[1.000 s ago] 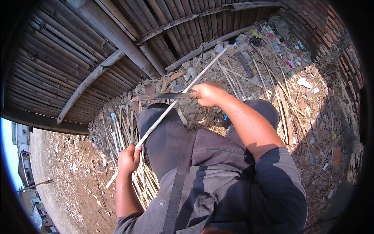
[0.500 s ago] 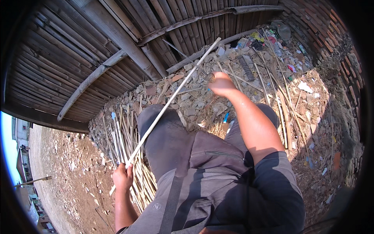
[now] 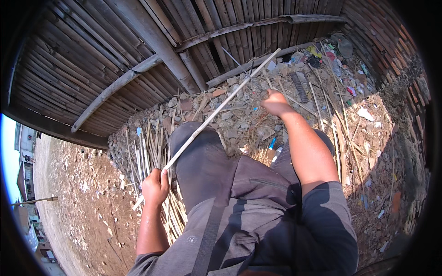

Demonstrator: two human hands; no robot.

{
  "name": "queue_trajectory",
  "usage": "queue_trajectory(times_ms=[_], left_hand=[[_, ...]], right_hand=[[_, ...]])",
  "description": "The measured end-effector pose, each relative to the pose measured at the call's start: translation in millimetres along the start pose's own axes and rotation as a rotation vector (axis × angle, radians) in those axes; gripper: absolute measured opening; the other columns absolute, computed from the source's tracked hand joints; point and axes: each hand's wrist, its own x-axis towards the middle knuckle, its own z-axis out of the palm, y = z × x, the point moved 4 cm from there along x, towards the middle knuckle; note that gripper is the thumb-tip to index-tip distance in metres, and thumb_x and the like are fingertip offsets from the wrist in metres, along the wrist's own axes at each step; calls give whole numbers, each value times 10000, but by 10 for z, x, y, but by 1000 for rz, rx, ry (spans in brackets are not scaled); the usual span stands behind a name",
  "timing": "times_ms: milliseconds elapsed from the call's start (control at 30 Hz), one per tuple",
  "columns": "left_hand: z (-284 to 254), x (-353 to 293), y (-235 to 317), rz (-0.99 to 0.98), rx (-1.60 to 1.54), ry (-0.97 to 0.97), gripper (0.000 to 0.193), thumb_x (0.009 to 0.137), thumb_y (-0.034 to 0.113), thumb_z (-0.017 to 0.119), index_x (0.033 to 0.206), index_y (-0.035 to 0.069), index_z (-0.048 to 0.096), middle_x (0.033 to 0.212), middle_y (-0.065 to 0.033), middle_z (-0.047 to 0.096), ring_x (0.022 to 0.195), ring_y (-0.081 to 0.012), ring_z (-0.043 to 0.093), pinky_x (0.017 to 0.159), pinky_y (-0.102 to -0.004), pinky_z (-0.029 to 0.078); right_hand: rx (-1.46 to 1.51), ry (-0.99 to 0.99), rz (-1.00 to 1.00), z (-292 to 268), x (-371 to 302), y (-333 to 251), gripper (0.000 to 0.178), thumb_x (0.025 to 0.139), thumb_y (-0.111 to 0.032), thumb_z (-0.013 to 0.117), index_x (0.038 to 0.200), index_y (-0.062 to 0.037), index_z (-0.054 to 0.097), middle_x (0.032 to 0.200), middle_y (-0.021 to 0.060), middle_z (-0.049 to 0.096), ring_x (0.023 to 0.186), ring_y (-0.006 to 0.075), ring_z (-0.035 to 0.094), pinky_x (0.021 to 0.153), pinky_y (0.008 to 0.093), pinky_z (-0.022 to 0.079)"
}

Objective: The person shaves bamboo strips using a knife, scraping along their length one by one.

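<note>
A long, pale bamboo stick slants across my left knee, its far end up near the bamboo wall. My left hand is closed round its lower part, and a short end sticks out below. My right hand is a fist on the handle of a long knife, which is mostly hidden by the fingers. The knife's thin grey blade points up and left and crosses the stick near its far end; contact cannot be made out. Under my left forearm lies a bundle of similar pale sticks.
A bamboo-slat wall with thick poles rises ahead and left. A brick wall stands at the right. Rubble, straw and litter cover the ground between. More long sticks lie right of my knees.
My left hand has moved up and right with the stick, whose far end has shifted right. My right hand and the knife have moved right and slightly down; the view has shifted too.
</note>
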Motion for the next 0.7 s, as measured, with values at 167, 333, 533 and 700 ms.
queue_trajectory(times_ms=[167,333,533,700], left_hand=[[89,45,196,5,-40,1,323,985,254,628,769,20,576,656,-201,605,607,-425,604,570,-490,459],[184,117,42,27,-127,-7,302,984,251,634,785,27,599,654,-197,604,615,-416,612,572,-479,467],[90,227,122,102,-45,24,317,983,274,636,780,32,603,651,-193,613,634,-421,624,577,-488,475],[43,216,144,100,-19,-16,330,1002,278,611,792,24,596,683,-203,621,629,-432,613,574,-491,465]], right_hand=[[-190,-39,-322,503,-365,-545,364,741,-148,637,1084,-33,677,1028,249,705,968,406,686,849,450,548],[-137,-248,-342,554,-169,-408,382,736,-191,695,1093,-55,685,962,219,718,898,369,705,782,439,535],[-116,-9,-80,120,-119,-224,587,784,-189,637,1352,-45,601,1275,215,663,1212,362,627,1035,414,488],[-311,-148,-472,582,-575,-783,241,754,-148,643,972,-47,649,947,205,704,954,395,690,830,501,544]])
